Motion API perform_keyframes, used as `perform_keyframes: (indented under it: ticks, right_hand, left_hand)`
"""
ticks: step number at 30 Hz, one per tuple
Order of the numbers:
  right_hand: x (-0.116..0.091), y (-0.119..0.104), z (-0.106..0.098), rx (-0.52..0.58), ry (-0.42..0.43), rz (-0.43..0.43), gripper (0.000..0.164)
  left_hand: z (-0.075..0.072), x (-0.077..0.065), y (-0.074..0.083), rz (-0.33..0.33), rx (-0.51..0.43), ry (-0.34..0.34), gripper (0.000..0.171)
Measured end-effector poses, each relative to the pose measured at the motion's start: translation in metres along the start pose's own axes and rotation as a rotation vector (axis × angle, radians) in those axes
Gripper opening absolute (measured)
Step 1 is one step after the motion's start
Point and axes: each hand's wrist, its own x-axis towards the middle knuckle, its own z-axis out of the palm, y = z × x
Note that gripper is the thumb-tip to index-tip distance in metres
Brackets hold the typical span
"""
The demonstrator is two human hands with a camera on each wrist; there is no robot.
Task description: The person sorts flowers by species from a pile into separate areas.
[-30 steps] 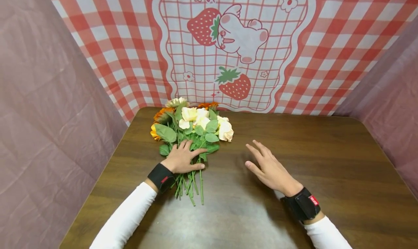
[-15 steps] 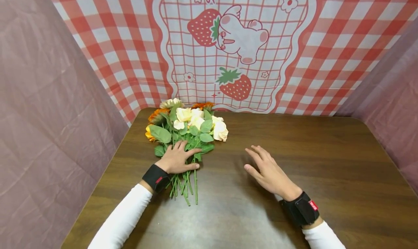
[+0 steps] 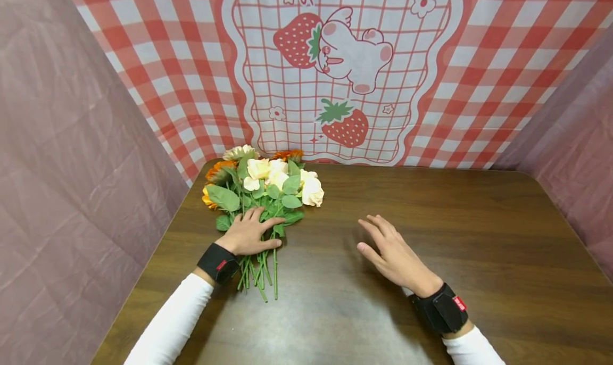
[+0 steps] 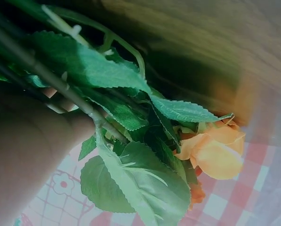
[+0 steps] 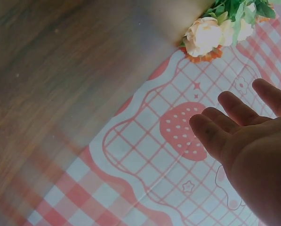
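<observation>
A bunch of flowers with green stems [image 3: 263, 274] lies on the wooden table at the left, blooms pointing away from me. Cream roses [image 3: 312, 189], orange flowers [image 3: 221, 171] and a yellow bloom [image 3: 207, 197] top it. My left hand [image 3: 248, 236] rests across the upper stems, its fingers spread and fairly straight. Leaves [image 4: 135, 183] and stems hide part of that hand in the left wrist view. To the right of the bunch, my right hand [image 3: 399, 258] hovers above the table with extended fingers and holds nothing; its fingers [image 5: 236, 107] show against the checked cloth.
The brown table [image 3: 431, 210] ends at a hanging red-and-white checked cloth [image 3: 479, 77] with strawberry prints, close behind the blooms. Pink-mauve drapes [image 3: 86, 141] hang at both sides.
The bunch of flowers has slid left across the table together with my left hand. My right hand has sunk slightly and otherwise stays about where it was.
</observation>
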Motion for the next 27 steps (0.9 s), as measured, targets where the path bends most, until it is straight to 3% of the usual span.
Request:
perform_keyframes:
  ticks: [27]
  right_hand:
    - [-0.001,0.005,0.000,0.026,-0.013,0.017,0.053]
  left_hand:
    - [-0.009,-0.025,-0.036,-0.042,-0.042,0.001,0.063]
